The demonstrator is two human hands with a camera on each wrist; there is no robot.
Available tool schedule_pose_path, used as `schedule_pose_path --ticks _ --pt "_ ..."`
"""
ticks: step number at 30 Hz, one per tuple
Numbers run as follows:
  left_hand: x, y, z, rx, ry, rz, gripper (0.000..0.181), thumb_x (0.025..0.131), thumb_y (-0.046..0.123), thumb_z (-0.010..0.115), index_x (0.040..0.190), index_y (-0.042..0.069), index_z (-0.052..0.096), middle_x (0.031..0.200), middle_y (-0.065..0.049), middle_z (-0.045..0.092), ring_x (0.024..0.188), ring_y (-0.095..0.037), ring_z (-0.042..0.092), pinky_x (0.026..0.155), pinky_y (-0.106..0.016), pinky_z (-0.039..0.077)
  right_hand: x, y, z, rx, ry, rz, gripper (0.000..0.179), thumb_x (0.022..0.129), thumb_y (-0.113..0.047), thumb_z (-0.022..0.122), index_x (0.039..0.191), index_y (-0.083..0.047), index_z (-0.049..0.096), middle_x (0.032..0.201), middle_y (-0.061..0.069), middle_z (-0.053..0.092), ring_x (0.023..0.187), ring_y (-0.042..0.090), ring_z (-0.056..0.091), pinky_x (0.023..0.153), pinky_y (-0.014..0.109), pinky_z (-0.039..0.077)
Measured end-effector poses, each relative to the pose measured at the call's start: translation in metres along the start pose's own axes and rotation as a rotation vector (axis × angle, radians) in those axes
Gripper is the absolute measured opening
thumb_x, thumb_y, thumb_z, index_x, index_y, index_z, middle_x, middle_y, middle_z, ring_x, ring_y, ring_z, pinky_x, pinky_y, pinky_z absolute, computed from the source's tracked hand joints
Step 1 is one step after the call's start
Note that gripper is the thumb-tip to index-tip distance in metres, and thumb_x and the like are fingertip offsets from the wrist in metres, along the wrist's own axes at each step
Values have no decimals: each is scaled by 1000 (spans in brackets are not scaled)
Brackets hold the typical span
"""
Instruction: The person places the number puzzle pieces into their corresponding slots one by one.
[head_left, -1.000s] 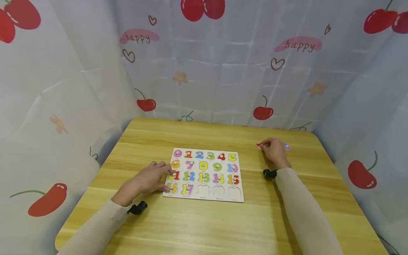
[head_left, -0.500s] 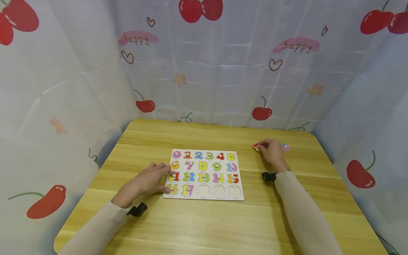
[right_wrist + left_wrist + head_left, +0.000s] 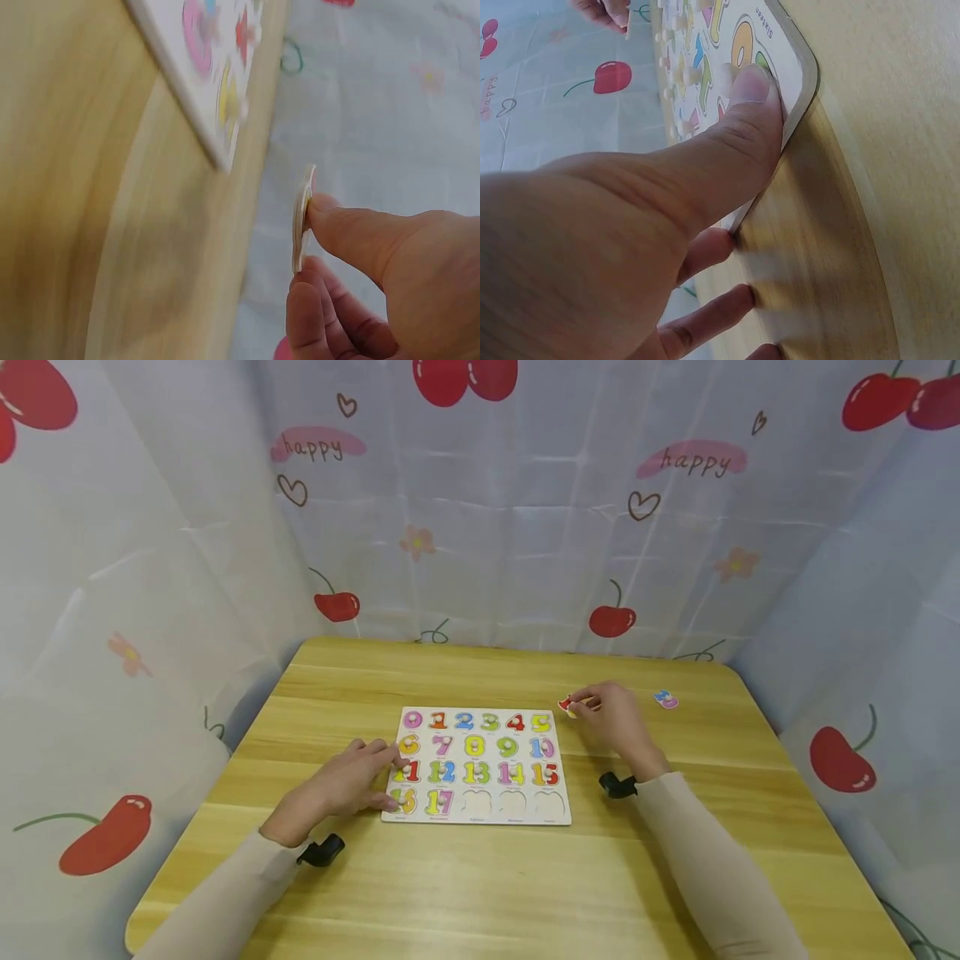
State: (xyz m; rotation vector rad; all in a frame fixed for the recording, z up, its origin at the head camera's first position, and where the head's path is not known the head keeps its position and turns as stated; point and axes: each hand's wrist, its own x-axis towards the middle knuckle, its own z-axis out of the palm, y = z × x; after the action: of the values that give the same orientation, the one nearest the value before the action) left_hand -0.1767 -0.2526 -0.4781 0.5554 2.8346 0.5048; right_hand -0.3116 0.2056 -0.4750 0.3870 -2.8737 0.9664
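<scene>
A white number puzzle board (image 3: 561, 814) lies on the table, with knobbed, colourful number pieces filling its slots through 17. Three bare recesses show at its lower right. My left hand (image 3: 348, 781) rests at the board's left edge; in the left wrist view its thumb (image 3: 742, 120) lies on the corner by the piece marked sixteen, beside a knob. Right of the board, my right hand (image 3: 617, 718) pinches a red and yellow puzzle piece (image 3: 566, 704) between thumb and fingers. Seen edge-on in the right wrist view, that wooden piece (image 3: 301, 225) is held up off the table.
A blue and purple puzzle piece (image 3: 666, 699) lies at the back right of the wooden table (image 3: 480, 893). A cherry-print curtain (image 3: 480, 527) hangs around the back and sides. Both wrists carry small black cameras.
My right hand has lifted the red and yellow puzzle piece and moved left toward the board, uncovering the blue and purple piece. The left hand stays in place.
</scene>
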Motion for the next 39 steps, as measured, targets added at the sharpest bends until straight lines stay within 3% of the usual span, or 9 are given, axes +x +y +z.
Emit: schedule_pose_path --ticks 8,14,19,29,35,39 --pt "1 -1 0 -1 -4 -1 52 98 38 96 140 20 74 149 -8 71 117 -30 57 95 -51 57 -26 -45 24 -6 -24 -143 10 106 -15 89 113 -9 91 115 15 81 101 31 81 90 50 70" --pt "2 -1 0 2 -1 -2 51 98 39 96 140 21 73 150 -8 70 118 -31 58 94 -51 57 -44 -78 45 6 -116 -215 8 103 -14 91 110 -12 91 111 8 80 96 23 78 85 38 68" --pt "1 -2 0 -4 1 0 51 97 39 96 140 21 74 150 -7 71 118 -30 58 92 -50 56 -62 -97 62 -1 -185 -284 8 102 -14 92 110 -13 91 106 0 79 95 15 74 88 33 64" --pt "-1 0 0 -6 4 10 51 97 39 96 139 20 73 149 -7 71 116 -30 57 90 -49 56 -87 -110 85 29 -304 -403 7 103 -9 90 110 -11 91 105 2 79 85 8 59 77 23 50" --pt "-1 1 -1 -3 5 9 51 97 38 97 138 20 72 148 -8 71 116 -30 57 89 -48 55 -91 -114 88 41 -357 -402 12 106 -11 87 117 -12 92 110 2 80 93 9 65 82 23 53" --pt "-1 1 0 3 1 7 51 97 38 96 139 20 72 148 -8 71 115 -30 57 91 -48 56 -90 -113 88 45 -357 -460 14 105 -11 88 119 -12 92 111 1 81 98 12 71 86 24 58"
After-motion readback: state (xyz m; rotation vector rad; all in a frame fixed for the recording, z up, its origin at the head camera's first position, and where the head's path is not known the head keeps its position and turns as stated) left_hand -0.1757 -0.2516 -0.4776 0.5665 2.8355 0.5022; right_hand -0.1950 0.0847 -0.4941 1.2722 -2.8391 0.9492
